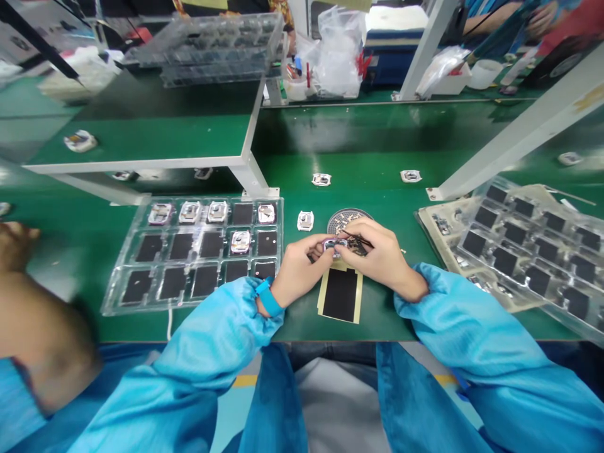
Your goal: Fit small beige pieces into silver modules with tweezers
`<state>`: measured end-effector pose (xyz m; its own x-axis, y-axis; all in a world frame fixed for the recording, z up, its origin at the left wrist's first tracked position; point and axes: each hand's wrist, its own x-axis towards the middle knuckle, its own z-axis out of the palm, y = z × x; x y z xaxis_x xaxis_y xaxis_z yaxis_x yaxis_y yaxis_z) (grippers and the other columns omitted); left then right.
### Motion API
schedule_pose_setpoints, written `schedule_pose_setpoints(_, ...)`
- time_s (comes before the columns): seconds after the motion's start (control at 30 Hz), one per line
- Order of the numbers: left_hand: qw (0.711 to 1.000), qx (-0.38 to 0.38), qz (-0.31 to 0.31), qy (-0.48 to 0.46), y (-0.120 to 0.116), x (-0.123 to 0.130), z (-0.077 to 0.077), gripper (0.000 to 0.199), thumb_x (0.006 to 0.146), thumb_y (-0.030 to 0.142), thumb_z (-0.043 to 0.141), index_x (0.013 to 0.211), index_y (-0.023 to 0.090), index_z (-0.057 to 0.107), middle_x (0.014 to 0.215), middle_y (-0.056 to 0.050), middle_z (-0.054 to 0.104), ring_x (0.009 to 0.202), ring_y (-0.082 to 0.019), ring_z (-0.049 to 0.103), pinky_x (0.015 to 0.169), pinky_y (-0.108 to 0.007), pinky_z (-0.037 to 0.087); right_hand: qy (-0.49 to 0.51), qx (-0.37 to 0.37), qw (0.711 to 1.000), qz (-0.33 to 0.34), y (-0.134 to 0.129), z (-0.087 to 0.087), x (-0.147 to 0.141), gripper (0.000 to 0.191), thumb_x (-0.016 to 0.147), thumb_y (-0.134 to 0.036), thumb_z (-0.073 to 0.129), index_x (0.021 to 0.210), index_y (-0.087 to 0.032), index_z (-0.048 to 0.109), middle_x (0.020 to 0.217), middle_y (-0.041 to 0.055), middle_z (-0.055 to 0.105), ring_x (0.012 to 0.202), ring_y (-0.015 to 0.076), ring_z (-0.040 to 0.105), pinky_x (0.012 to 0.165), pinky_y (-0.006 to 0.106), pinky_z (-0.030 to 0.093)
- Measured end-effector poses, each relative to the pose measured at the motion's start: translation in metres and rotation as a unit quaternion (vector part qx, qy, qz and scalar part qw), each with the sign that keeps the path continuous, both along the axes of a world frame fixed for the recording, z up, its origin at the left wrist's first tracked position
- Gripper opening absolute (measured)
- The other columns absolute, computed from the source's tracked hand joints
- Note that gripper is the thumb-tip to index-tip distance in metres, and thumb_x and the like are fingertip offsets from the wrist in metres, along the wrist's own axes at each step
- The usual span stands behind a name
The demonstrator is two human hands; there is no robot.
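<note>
Both of my hands meet above the bench, holding a small smartwatch housing point(329, 245) with a purplish rim between them. My left hand point(304, 264) pinches its left side. My right hand point(377, 255) has its thumb and fingers closed at the right side, and a thin dark tool, apparently tweezers point(357, 238), lies among those fingers. Behind the hands sits a round perforated dish point(346, 217) with tiny parts, partly covered. Just below them lies a black rectangular sheet on yellowish backing point(340, 296). A white watch housing point(305, 221) rests beyond my left hand.
At left stands a clear compartment tray point(108, 296) with several housings and black pads. More trays point(514, 251) overlap at right. A white-edged raised shelf point(136, 165) and slanted post point(519, 129) flank the bench. A co-worker's arm point(42, 314) is at far left.
</note>
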<state>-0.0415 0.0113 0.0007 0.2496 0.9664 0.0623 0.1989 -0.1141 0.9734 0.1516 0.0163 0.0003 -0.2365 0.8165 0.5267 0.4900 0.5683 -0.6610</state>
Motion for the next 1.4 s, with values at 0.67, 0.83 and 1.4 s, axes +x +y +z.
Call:
schedule_pose_setpoints(0.67,0.999,-0.032,-0.016,-0.021,0.001,-0.004,0.003,0.026,0.088,0.027,0.067,0.109,0.014,0.075,0.084,-0.005,0.073,0.071,-0.016,0.068,0.068,-0.029,0.057,0.053,0.002,0.998,0.028,0.003,0.012,0.011,0.013,0.085,-0.019,0.074,0.096,-0.021,0.068,0.095,0.0071,0.072,0.090,0.0215,0.070,0.082,0.038,0.058)
schedule_pose_setpoints(0.83,1.000,0.007,-0.025,-0.002,-0.001,-0.004,0.004,0.025,0.090,0.025,0.066,0.110,0.015,0.075,0.085,-0.004,0.073,0.071,-0.014,0.065,0.068,-0.028,0.055,0.041,0.017,0.996,0.074,0.006,0.007,0.009,0.011,0.089,-0.022,0.074,0.100,-0.023,0.069,0.100,0.0081,0.072,0.096,0.0224,0.069,0.086,0.040,0.058)
schedule_pose_setpoints(1.4,0.999,-0.004,-0.034,-0.008,-0.003,-0.005,0.006,0.024,0.092,0.024,0.064,0.113,0.016,0.075,0.097,-0.007,0.077,0.076,-0.016,0.069,0.069,-0.030,0.057,0.144,-0.112,0.983,-0.007,0.003,0.014,0.012,0.007,0.095,-0.030,0.069,0.094,-0.023,0.070,0.093,0.0041,0.072,0.088,0.0184,0.068,0.083,0.035,0.056)
